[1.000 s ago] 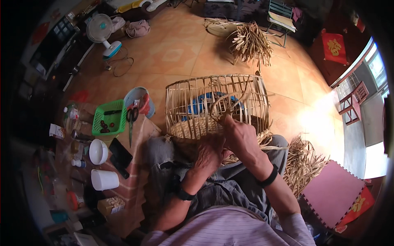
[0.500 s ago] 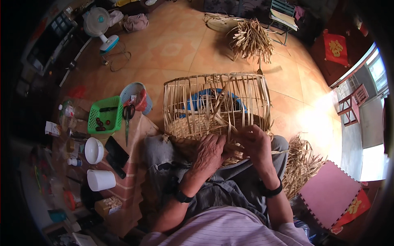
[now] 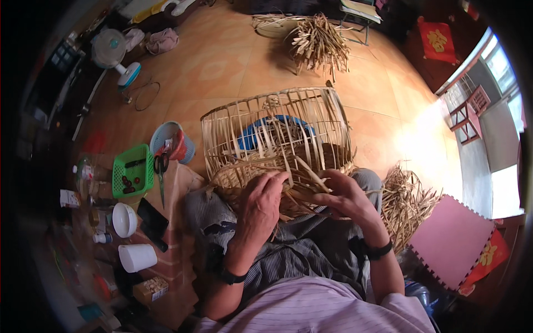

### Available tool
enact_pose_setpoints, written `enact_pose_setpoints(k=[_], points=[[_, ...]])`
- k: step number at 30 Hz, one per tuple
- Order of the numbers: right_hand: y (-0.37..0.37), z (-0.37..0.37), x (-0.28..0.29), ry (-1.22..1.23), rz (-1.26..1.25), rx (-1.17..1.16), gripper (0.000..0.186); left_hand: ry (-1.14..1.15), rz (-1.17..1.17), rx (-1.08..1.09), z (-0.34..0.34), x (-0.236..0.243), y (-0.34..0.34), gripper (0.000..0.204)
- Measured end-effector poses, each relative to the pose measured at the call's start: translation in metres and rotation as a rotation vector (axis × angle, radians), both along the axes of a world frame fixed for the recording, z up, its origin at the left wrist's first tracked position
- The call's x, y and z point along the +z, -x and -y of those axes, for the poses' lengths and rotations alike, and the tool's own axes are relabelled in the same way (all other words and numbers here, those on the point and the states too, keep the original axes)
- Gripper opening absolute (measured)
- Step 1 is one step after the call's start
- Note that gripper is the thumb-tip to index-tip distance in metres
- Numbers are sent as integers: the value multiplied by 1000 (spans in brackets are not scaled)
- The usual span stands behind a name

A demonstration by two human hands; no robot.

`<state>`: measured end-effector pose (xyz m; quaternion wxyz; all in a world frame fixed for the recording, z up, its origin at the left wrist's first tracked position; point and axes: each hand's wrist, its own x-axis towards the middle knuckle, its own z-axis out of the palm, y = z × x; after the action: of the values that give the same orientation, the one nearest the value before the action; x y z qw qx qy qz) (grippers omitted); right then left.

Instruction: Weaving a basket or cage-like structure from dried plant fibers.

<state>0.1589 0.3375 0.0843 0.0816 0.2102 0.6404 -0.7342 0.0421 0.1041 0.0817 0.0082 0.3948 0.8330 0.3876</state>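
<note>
A woven straw basket (image 3: 327, 115) with tall upright strips rests across my striped trousers, its lower band tightly plaited. My left hand (image 3: 261, 202) grips straw strips at its near edge, fingertips curled in and partly hidden. My right hand (image 3: 347, 200), a little to the right, has its fingers bent round loose pale strips (image 3: 305, 180) that slant from the plaited part. Through the open lattice a blue object (image 3: 249, 137) shows, with straw on it.
At left, a low table (image 3: 186, 227) carries a green basket (image 3: 130, 183), scissors (image 3: 161, 166), bowl, cup and phone. Beyond stand a bin (image 3: 160, 133) and fan (image 3: 108, 47). Straw piles (image 3: 316, 44) lie ahead and at right (image 3: 405, 194), beside a pink mat (image 3: 449, 238).
The view has shifted slightly. My left hand's fingers have moved up onto the strips. My right hand has lowered from the upper strips, and the loose strips now lie slanted across the plaited band.
</note>
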Motion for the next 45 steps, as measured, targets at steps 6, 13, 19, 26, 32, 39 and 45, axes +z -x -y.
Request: enact_pose_setpoints(k=[6, 13, 19, 26, 32, 39, 45], points=[[12, -4, -19, -92, -149, -65, 30, -85, 125, 6, -23, -37, 0, 23], [-33, 3, -33, 81, -21, -85, 37, -81, 309, 77, -17, -58, 12, 25], [-77, 1, -41, 306, -253, 126, 53, -125, 292, 10, -7, -64, 19, 25], [-169, -104, -85, 303, -526, -342, 54, -129, 333, 30, -1, -74, 28, 27], [-311, -204, -192, -34, 17, -1035, 40, -150, 366, 33, 7, -83, 35, 31], [-408, -220, -328, -435, 632, -968, 30, -133, 439, 54, 14, -83, 40, 33], [-387, -211, -390, -1011, 880, -532, 44, -103, 457, 80, 12, -74, 39, 32]])
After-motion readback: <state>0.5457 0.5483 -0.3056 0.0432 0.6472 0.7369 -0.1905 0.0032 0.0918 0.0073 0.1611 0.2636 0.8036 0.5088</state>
